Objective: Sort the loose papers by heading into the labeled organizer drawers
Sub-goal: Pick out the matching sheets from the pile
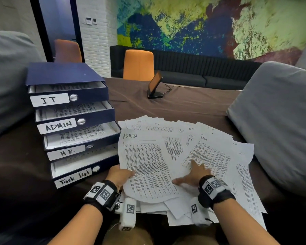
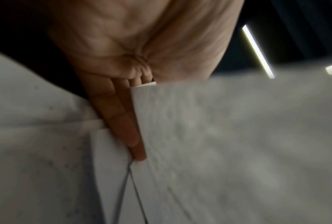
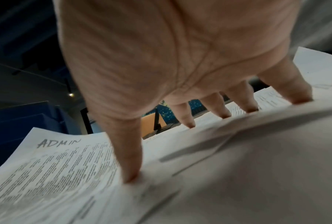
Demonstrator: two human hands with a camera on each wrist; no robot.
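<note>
Papers (image 1: 180, 156) under both hands

A desk (image 1: 193, 106) covered by a brown cloth is seen, with grey cushions at its left edge (image 1: 9, 68) and right edge (image 1: 276, 117). Beyond its far edge an orange chair (image 1: 138, 65) is placed, and a dark bench (image 1: 193, 71) is set along a wall painted in blue, green and yellow patches (image 1: 210, 27). To the left, a white brick wall (image 1: 95, 43) and a dark-framed glass panel (image 1: 60, 27) are seen, with a second orange chair (image 1: 67, 50) there.
</note>
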